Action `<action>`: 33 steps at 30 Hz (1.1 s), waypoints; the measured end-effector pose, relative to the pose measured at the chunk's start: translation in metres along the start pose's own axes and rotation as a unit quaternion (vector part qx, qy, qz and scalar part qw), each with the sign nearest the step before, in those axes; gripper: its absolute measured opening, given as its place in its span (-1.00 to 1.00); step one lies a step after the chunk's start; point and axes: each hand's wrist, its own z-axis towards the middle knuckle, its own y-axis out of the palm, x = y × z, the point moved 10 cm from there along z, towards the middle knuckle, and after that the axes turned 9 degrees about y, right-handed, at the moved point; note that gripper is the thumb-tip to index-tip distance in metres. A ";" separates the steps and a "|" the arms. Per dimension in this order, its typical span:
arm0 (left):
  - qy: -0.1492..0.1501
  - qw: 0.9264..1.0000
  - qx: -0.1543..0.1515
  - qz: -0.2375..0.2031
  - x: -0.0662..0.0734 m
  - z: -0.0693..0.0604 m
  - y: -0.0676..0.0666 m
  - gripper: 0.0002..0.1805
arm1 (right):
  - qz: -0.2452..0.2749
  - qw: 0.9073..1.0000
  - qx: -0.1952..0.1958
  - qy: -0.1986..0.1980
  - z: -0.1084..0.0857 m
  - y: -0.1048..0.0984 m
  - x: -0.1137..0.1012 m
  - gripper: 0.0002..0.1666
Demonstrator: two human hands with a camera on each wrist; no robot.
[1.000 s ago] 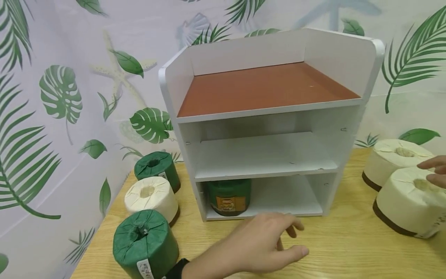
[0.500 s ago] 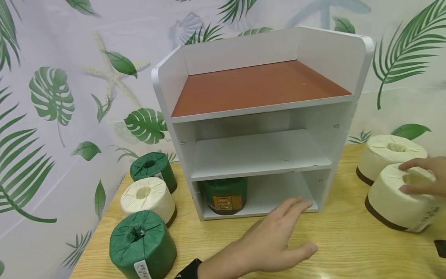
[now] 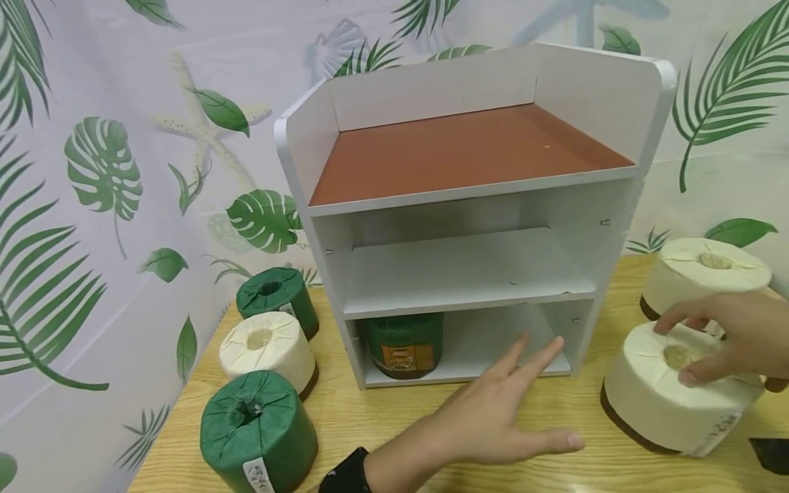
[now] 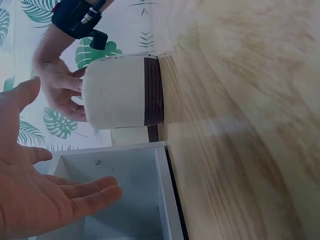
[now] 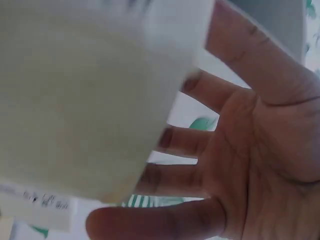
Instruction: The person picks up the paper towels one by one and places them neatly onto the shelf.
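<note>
Head view is showing the right hand pinching a cream roll by its top — thumb near the hole, fingers toward the far rim. That roll is being held over the bench, right of the white shelf unit; whether its base is touching cannot be told. The left hand is hovering before the unit — fingers spread, thumb apart. A green roll is standing in the lower compartment's left side.

We wear a black band on our left wrist. Our right wrist has a dark strap with a dark block.
</note>
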 end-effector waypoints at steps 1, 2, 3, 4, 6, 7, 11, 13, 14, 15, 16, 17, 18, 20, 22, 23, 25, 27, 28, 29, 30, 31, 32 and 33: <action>-0.003 1.000 -0.001 0.000 0.000 0.000 0.001 -0.02 | 0.011 1.000 -0.015 0.001 -0.001 0.002 -0.006 -0.11; -0.006 1.000 0.000 0.000 0.000 0.001 0.001 -0.04 | 0.025 0.999 -0.034 0.001 -0.003 0.004 -0.012 -0.11; -0.009 1.000 0.003 0.002 0.000 0.001 0.001 -0.06 | 0.028 0.999 -0.042 -0.007 -0.005 0.006 -0.020 -0.13; -0.009 1.000 0.008 0.006 0.000 0.000 0.001 -0.09 | 0.025 0.998 -0.050 -0.012 -0.006 0.007 -0.026 -0.15; -0.007 0.999 0.024 0.019 0.001 0.000 -0.002 -0.14 | 0.009 0.998 -0.047 -0.033 -0.009 0.009 -0.041 -0.21; -0.005 0.999 0.034 0.026 0.002 -0.001 -0.003 -0.17 | -0.007 0.998 -0.034 -0.050 -0.011 0.009 -0.050 -0.25; 0.002 0.997 0.059 0.053 0.006 -0.003 -0.008 -0.24 | -0.031 0.992 0.011 -0.121 -0.024 0.012 -0.084 -0.28; 0.006 0.996 0.057 0.064 0.008 -0.004 -0.008 -0.29 | -0.004 0.988 0.011 -0.153 -0.030 0.015 -0.100 -0.25; 0.009 0.996 0.053 0.074 0.009 -0.005 -0.008 -0.31 | 0.011 0.985 0.011 -0.171 -0.033 0.016 -0.109 -0.24; 0.011 0.995 0.048 0.086 0.010 -0.005 -0.008 -0.33 | 0.026 0.983 0.009 -0.184 -0.035 0.018 -0.117 -0.25; 0.014 0.994 0.042 0.099 0.011 -0.006 -0.009 -0.35 | 0.039 0.980 0.009 -0.195 -0.036 0.019 -0.125 -0.27; 0.016 0.993 0.036 0.115 0.011 -0.008 -0.010 -0.37 | 0.052 0.977 0.013 -0.207 -0.037 0.020 -0.134 -0.29; 0.016 0.991 0.030 0.131 0.011 -0.010 -0.012 -0.37 | 0.062 0.974 0.021 -0.218 -0.038 0.020 -0.142 -0.32; 0.011 0.987 0.016 0.159 0.007 -0.016 -0.018 -0.38 | 0.066 0.966 0.048 -0.246 -0.039 0.019 -0.159 -0.38; 0.001 0.985 -0.001 0.171 0.001 -0.024 -0.025 -0.38 | 0.075 0.957 0.068 -0.273 -0.039 0.018 -0.174 -0.43; -0.005 0.985 -0.007 0.174 -0.002 -0.028 -0.029 -0.38 | 0.081 0.953 0.074 -0.284 -0.039 0.018 -0.182 -0.45; -0.017 0.984 -0.020 0.176 -0.010 -0.038 -0.036 -0.38 | 0.086 0.946 0.086 -0.301 -0.037 0.018 -0.197 -0.46; -0.025 0.984 -0.025 0.173 -0.017 -0.048 -0.043 -0.39 | 0.086 0.944 0.094 -0.306 -0.033 0.018 -0.212 -0.46; -0.029 0.985 -0.025 0.171 -0.021 -0.054 -0.047 -0.39 | 0.086 0.944 0.093 -0.304 -0.031 0.018 -0.219 -0.45; -0.034 0.985 -0.023 0.169 -0.024 -0.060 -0.050 -0.40 | 0.086 0.945 0.094 -0.302 -0.029 0.018 -0.226 -0.44; -0.041 0.985 -0.022 0.165 -0.028 -0.066 -0.053 -0.40 | 0.083 0.945 0.097 -0.301 -0.027 0.019 -0.232 -0.43; -0.046 0.986 -0.020 0.156 -0.031 -0.071 -0.055 -0.41 | 0.082 0.945 0.097 -0.303 -0.026 0.019 -0.239 -0.43; -0.052 0.987 -0.017 0.149 -0.034 -0.077 -0.057 -0.42 | 0.080 0.945 0.096 -0.302 -0.026 0.020 -0.244 -0.43; -0.059 0.988 -0.015 0.142 -0.036 -0.081 -0.059 -0.43 | 0.079 0.945 0.094 -0.303 -0.025 0.021 -0.250 -0.42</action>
